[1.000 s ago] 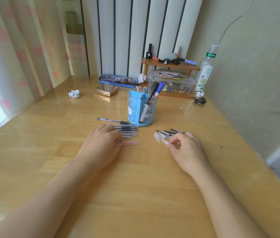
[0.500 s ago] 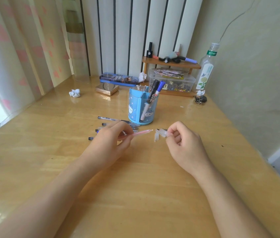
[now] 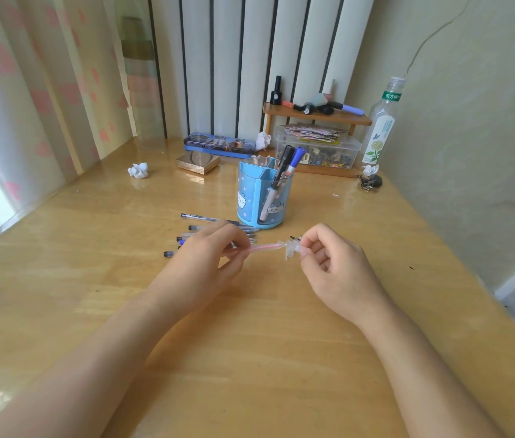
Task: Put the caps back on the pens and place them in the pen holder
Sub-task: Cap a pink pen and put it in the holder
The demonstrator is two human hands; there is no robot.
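left hand: my left hand (image 3: 201,259) pinches the pink pen (image 3: 262,248) by the barrel, grip tight on it, tip pointing right, just in front of the pen holder (image 3: 264,197).

right hand: the right hand (image 3: 332,257) has its grip closed on a clear cap (image 3: 291,249), thumb and forefinger doing the work.

what changed: a second ago both hands were flat on the bench (image 3: 250,358), one on the pen pile and one on the caps. Half a second ago pen and cap were lifted but apart. Now the tip is at or just inside the cap mouth. Can't tell if it's fully seated.

what that means: looks like capping is in progress for this one, so I'd guess a push together and then a drop into the holder.

rest of the job: loose pens (image 3: 205,229) lie left-front of the holder, partly behind my left hand. A few dark caps (image 3: 294,238) peek out just front-right of the holder, mostly hidden by the right hand. Two markers (image 3: 284,172) already stand in the holder's right compartment, so lots left to do.

room to move: nothing between my hands and the holder, and the left compartments look free. The bench's right edge is well off to the holder's right, the wall runs beside it. Wide bare bench in front.
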